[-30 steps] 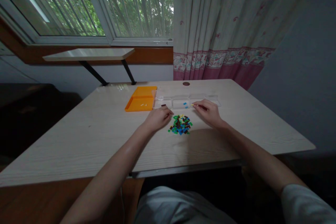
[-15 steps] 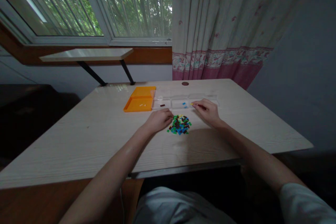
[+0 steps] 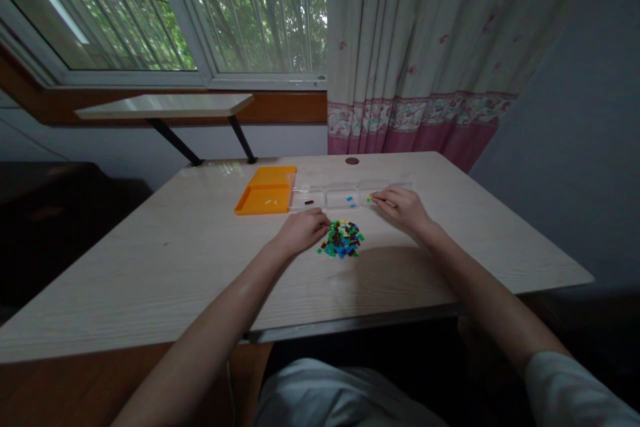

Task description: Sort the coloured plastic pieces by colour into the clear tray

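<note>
A pile of small green, blue, dark brown and yellow pieces lies on the table. At its upper left edge rests my left hand, fingers closed; whatever is between the fingertips is too small to name. My right hand is over the right part of a clear compartment tray, its fingers pinched. Small yellow and green pieces show at those fingertips; whether they are gripped is unclear. Blue pieces sit in the middle compartment and a dark brown piece in the left one.
An open orange box with a few white pieces adjoins the clear tray's left side. Behind it, a raised shelf stands on black legs. A round dark disc is near the table's back edge.
My right hand has shifted slightly right. Green now shows beside the yellow at its fingertips. My left hand stays almost where it was, by the pile.
</note>
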Motion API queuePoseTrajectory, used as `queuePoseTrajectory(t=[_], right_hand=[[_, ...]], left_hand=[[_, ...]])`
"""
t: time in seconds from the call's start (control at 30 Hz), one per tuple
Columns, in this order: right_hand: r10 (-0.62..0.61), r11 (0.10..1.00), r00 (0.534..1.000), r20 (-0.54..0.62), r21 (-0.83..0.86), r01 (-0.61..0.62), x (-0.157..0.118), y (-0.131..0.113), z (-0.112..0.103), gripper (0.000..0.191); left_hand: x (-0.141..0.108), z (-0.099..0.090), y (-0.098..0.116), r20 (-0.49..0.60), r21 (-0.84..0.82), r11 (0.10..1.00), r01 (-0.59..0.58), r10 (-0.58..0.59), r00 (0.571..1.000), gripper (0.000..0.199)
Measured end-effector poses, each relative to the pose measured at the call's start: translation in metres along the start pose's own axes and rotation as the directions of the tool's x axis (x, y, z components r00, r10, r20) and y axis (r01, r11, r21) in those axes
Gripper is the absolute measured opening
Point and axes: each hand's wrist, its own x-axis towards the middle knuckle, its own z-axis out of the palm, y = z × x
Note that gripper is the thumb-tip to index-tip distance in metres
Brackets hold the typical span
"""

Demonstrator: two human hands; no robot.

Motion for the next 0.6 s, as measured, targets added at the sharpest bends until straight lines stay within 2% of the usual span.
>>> queuePoseTrajectory(t=[0.13,0.27,0.47,0.53,0.6], right_hand=[[0.180,0.972,0.983,0.037,-0.162,-0.172,-0.006,0.042,-0.016,0.025],[0.392,0.884,0.918,0.058,-0.301,-0.358,-0.016,0.073,-0.018,0.024],[0.541,0.806,0.822,0.180,-0.389,-0.446,-0.020,0.079,-0.013,0.025],[0.576,0.780,0.798,0.176,-0.409,-0.473,-0.020,0.079,-0.015,0.025],[0.589,0.765,0.796,0.136,-0.412,-0.496,-0.019,0.078,-0.017,0.025]], left_hand=[[0.000,0.000,0.002,-0.009,0.009,1.000,0.010,-0.010,1.000,0.021],[0.001,0.000,0.002,-0.009,0.015,1.000,0.007,-0.007,1.000,0.022],[0.000,0.000,0.001,-0.017,0.023,1.000,0.014,-0.014,1.000,0.024],[0.000,-0.001,0.001,-0.012,0.026,1.000,0.013,-0.012,1.000,0.024],[0.000,-0.002,0.001,-0.012,0.025,1.000,0.013,-0.012,1.000,0.025]])
